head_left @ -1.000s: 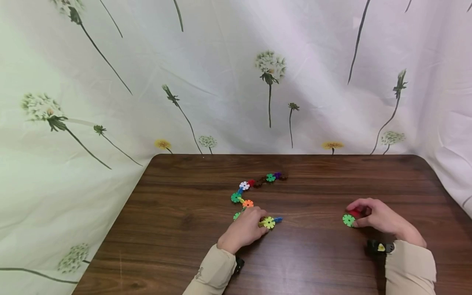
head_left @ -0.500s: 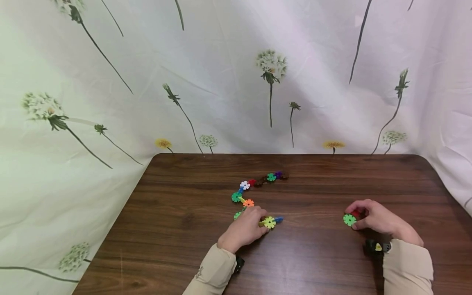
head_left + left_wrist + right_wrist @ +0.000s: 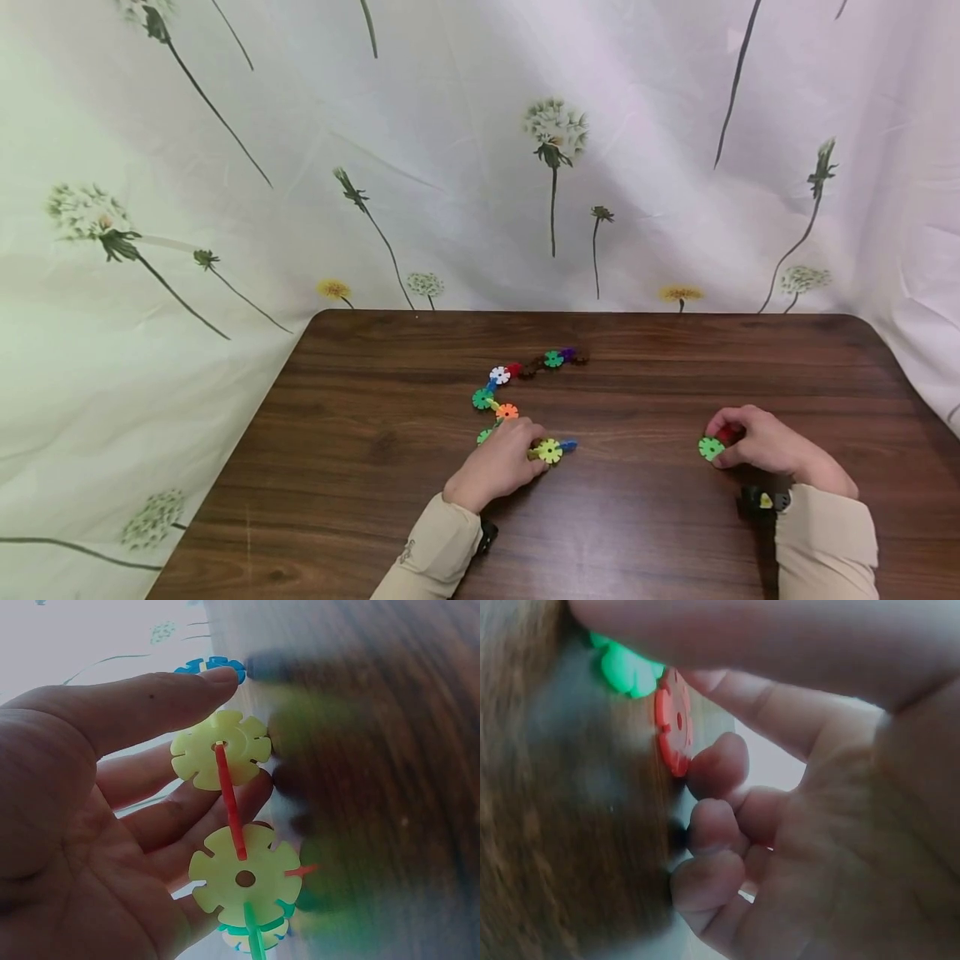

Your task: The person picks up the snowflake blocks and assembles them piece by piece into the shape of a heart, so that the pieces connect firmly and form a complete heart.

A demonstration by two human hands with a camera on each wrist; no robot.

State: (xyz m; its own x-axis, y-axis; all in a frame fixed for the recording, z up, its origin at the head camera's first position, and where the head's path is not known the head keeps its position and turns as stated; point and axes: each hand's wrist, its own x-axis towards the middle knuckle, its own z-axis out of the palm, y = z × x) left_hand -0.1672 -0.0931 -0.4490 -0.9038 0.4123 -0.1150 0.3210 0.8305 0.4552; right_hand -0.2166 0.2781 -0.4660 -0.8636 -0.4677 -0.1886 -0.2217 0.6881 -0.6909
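A chain of slotted plastic snowflake discs (image 3: pixel 483 398) curves across the table. My left hand (image 3: pixel 497 467) holds its near end from above. In the left wrist view, thumb and fingers lie either side of a pale yellow disc (image 3: pixel 244 874), a red disc (image 3: pixel 231 802) seen edge-on, and another yellow disc (image 3: pixel 217 761). A blue disc (image 3: pixel 568 445) sticks out past the hand at the chain's end. My right hand (image 3: pixel 765 443), apart to the right, pinches a bright green disc (image 3: pixel 711 449) and a red disc (image 3: pixel 675 724) set against it, low over the table.
The brown wooden table (image 3: pixel 360 533) ends at a rounded back edge. Behind it hangs a white cloth (image 3: pixel 465 167) printed with dandelions. The chain's far part, with a white disc (image 3: pixel 499 375) and a purple one (image 3: pixel 567 354), lies toward the back.
The right wrist and sleeve have shifted slightly left, the green and red discs staying in the fingers. The left hand keeps its place on the chain. The head view has tilted a little.
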